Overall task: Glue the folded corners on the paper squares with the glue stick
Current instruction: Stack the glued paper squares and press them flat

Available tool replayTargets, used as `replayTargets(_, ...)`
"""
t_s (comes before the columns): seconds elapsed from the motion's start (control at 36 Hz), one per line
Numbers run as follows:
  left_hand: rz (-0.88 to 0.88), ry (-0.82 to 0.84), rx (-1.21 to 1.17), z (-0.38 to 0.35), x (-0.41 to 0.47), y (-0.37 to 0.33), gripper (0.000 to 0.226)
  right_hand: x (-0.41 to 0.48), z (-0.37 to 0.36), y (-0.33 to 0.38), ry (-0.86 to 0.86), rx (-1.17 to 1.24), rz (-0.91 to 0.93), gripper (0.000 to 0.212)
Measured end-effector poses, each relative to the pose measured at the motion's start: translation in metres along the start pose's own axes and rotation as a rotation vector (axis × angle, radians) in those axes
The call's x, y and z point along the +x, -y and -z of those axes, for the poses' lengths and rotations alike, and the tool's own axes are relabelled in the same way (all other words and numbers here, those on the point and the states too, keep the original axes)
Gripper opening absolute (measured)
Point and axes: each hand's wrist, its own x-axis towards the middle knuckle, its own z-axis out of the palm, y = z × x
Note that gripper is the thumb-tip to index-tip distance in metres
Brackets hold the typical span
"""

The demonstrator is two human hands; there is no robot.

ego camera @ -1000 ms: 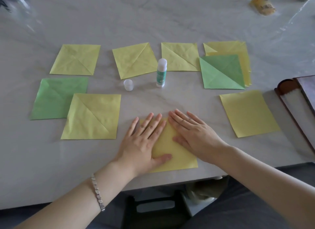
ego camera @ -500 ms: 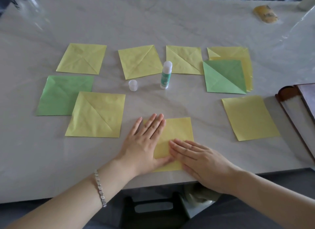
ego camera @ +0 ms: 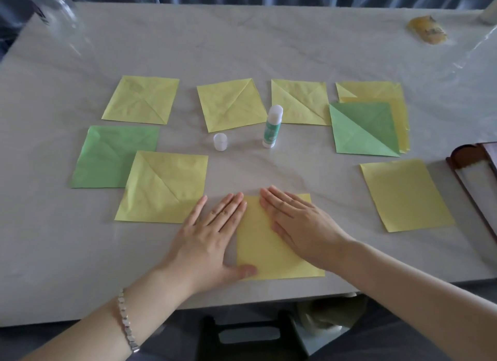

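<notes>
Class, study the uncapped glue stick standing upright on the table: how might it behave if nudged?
The glue stick stands tall on a narrow base, so it would probably tip. Its round barrel would then likely roll on the smooth table. With its cap off, glue might smear.

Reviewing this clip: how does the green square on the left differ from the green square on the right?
The left green square is partly covered by a yellow square; the right green square lies on top of yellow sheets. The right green square shows one sharp diagonal fold; the left green square shows only faint creases. Both are green and lie flat.
</notes>
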Motion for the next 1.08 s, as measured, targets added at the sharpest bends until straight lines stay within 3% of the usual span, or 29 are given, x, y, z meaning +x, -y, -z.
replayTargets(0.33,-0.032,0.036,-0.009,0.0,-0.002,0.007,0.103,-0.036,0.006,0.02,0.09,0.08,0.242,0.051)
replayTargets(0.53,-0.06,0.075,0.035,0.006,0.0,0.014,0.114,0.004,0.002,0.014,-0.036,0.112,0.155,0.046)
replayTargets(0.78,-0.032,0.105,0.019,0.009,-0.002,0.015,0.118,0.013,-0.001,0.02,-0.014,0.072,0.116,0.053)
replayTargets(1.08,-0.018,0.128,0.011,0.011,-0.003,0.015,0.116,-0.031,-0.006,0.036,0.128,0.151,0.347,0.049)
